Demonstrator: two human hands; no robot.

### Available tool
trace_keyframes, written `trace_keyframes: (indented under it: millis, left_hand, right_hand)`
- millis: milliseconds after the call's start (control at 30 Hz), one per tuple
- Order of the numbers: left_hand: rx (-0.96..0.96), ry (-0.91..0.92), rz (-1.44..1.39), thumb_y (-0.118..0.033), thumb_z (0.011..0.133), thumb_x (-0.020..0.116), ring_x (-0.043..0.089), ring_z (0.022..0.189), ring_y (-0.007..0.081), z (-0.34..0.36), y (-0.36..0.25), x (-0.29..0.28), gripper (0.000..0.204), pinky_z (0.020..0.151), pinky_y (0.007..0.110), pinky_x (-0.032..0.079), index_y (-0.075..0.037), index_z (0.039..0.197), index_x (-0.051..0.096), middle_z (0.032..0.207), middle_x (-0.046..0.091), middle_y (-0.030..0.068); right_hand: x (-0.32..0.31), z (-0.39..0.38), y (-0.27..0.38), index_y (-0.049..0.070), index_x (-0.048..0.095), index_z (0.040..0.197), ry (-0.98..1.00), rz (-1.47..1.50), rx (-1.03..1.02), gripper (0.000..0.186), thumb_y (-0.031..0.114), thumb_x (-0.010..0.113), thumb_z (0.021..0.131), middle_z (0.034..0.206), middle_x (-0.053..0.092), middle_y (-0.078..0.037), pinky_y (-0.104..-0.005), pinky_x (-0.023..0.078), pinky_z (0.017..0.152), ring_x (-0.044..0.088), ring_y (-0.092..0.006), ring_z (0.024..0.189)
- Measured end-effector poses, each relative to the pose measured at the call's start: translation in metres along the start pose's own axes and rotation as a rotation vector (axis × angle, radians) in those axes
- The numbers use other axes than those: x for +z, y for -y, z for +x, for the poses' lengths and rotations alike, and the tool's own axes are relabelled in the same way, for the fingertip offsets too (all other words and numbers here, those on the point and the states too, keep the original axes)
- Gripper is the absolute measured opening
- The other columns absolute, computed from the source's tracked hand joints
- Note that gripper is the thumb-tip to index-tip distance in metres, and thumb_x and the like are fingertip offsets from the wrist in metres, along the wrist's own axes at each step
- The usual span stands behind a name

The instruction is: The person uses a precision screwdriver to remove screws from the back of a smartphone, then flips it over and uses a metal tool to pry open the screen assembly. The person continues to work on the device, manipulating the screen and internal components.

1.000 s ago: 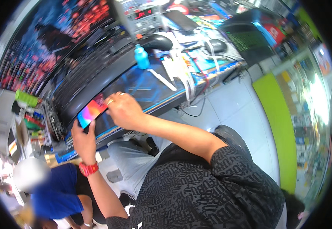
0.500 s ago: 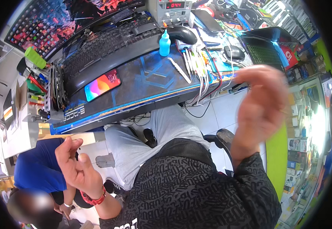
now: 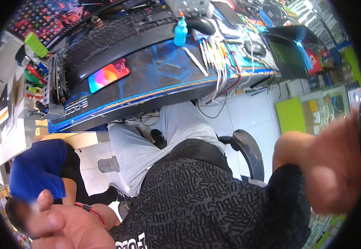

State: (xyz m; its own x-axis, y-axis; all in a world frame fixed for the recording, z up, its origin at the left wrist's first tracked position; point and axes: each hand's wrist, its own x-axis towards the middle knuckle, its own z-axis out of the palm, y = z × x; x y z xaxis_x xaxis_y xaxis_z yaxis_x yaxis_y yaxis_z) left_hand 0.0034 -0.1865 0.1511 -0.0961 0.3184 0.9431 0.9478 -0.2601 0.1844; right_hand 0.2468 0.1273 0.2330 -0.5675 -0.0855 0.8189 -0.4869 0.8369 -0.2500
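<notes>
Close to the camera at the lower left, my left hand (image 3: 70, 226) is raised, its fingers loosely bent and apart, with nothing in it. A red band circles that wrist. My right hand (image 3: 334, 170) is lifted at the far right, smeared by motion, and its fingers cannot be made out. Both hands are away from the workbench. On the bench mat lie a phone (image 3: 109, 75) with a lit, colourful screen and a pair of white tweezers (image 3: 195, 61). A light-blue squeeze bottle (image 3: 180, 33) stands behind the tweezers.
A black keyboard (image 3: 101, 50) lies behind the phone, with a tool rack (image 3: 56, 85) to its left. Farther right are a mouse (image 3: 254, 48), cables and a laptop (image 3: 286, 58). Another person in a blue shirt (image 3: 37, 166) bends down at my left.
My left hand has dropped lower and closer to the camera. My right hand has swung outward and down to the right. The bench sits higher in view.
</notes>
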Motion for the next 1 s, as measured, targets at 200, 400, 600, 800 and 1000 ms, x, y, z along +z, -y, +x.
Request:
trace_keyframes:
  millis: [200,400,600,800,1000]
  left_hand:
    - [-0.536,0.196,-0.091,-0.018,0.101,0.057,0.064,0.087,0.0289,-0.065,0.0,0.032,0.021,0.088,0.048,0.057,-0.003,0.115,0.061,0.095,0.061,0.0136]
    - [-1.164,0.07,-0.183,-0.003,0.101,0.058,0.063,0.091,0.0201,-0.181,-0.001,0.052,0.015,0.086,0.033,0.051,0.004,0.113,0.062,0.101,0.064,0.0136]
    - [-1.42,0.076,-0.345,-0.007,0.103,0.059,0.064,0.092,0.0164,-0.25,0.0,0.085,0.016,0.085,0.03,0.052,0.003,0.115,0.062,0.102,0.065,0.0102]
    - [-1.427,0.1,-0.334,-0.011,0.104,0.06,0.064,0.093,0.0156,-0.264,0.008,0.076,0.02,0.087,0.03,0.054,0.003,0.118,0.062,0.103,0.065,0.0091]
    - [-1.436,0.025,-0.339,-0.015,0.105,0.06,0.063,0.092,0.0148,-0.273,0.012,0.069,0.023,0.086,0.03,0.055,0.002,0.121,0.062,0.104,0.065,0.0089]
  right_hand:
    - [0.063,-0.14,-0.022,-0.002,0.066,0.096,0.494,0.032,1.079,0.007,0.003,0.069,0.091,0.089,0.068,-0.019,-0.0428,0.053,0.073,0.067,-0.0367,0.082]
    - [0.045,-0.309,0.061,-0.006,0.066,0.106,1.267,0.332,1.798,0.021,0.001,0.057,0.088,0.096,0.072,-0.021,-0.044,0.056,0.077,0.072,-0.0367,0.089]
    - [0.069,-0.32,0.106,-0.003,0.063,0.118,0.96,0.367,1.816,0.025,0.013,0.057,0.1,0.098,0.07,-0.015,-0.0379,0.052,0.086,0.067,-0.0252,0.094]
    - [0.077,-0.253,0.089,-0.004,0.063,0.114,0.75,0.371,1.984,0.02,0.01,0.056,0.101,0.094,0.068,-0.014,-0.0364,0.052,0.081,0.065,-0.0215,0.089]
    - [0.084,-0.281,0.096,-0.001,0.066,0.105,0.662,0.295,1.954,0.019,0.013,0.065,0.092,0.095,0.07,-0.017,-0.0379,0.053,0.082,0.068,-0.0282,0.093]
